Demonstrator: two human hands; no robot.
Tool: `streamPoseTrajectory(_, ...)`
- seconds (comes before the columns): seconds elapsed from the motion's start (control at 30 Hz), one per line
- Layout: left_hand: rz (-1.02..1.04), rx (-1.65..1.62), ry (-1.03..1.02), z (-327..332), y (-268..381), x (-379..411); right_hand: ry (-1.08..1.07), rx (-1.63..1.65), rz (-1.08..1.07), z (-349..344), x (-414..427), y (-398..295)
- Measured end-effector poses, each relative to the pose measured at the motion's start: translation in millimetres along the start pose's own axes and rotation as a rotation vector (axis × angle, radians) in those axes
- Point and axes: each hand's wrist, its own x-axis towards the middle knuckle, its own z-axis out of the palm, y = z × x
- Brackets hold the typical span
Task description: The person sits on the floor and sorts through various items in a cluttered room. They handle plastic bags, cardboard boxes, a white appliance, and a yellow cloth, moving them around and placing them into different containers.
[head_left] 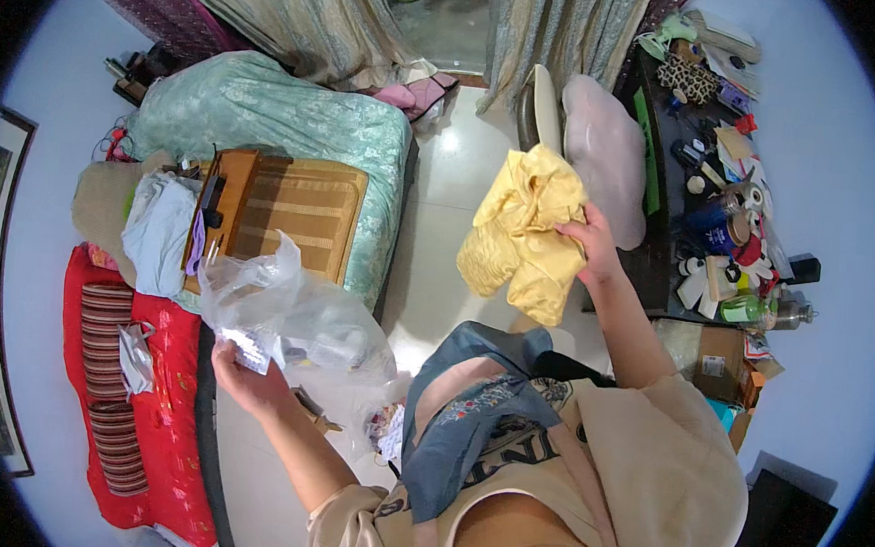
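My right hand (597,246) grips a crumpled yellow cloth (526,234), which hangs out in front of me above the tiled floor. What kind of garment or cover it is, I cannot tell from its folds. In my left hand (254,383) is a clear plastic bag (336,327), held near its edge beside a white printed label (245,350). The bag's loose film spreads to the right, over the corner of the bed. I wear a blue-grey apron (466,426) with embroidery over a beige T-shirt (667,445).
A bed with a green cover (282,106) carries a woven mat (303,205) and a wooden bed table (229,185). Left stands a sofa with a red cover (165,422). On the right, a cluttered dark desk (651,279) adjoins a chair with a pinkish cover (606,156). Cardboard boxes (718,351) stand nearby.
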Motion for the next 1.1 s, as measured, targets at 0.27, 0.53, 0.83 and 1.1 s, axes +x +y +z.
streamPoseTrajectory(0.27,0.109,-0.130,-0.067,60,-12,127,-0.053,0.129,-0.052,40,173,-8)
streamPoseTrajectory(0.53,0.138,-0.136,0.045,180,-37,231,-0.086,0.279,-0.071,45,376,-21)
streamPoseTrajectory(0.83,0.018,-0.188,-0.075,308,-135,369,0.015,0.087,-0.232,90,519,-96)
streamPoseTrajectory(1.1,-0.184,-0.140,-0.371,434,-254,489,0.131,-0.003,-0.332,84,590,-139)
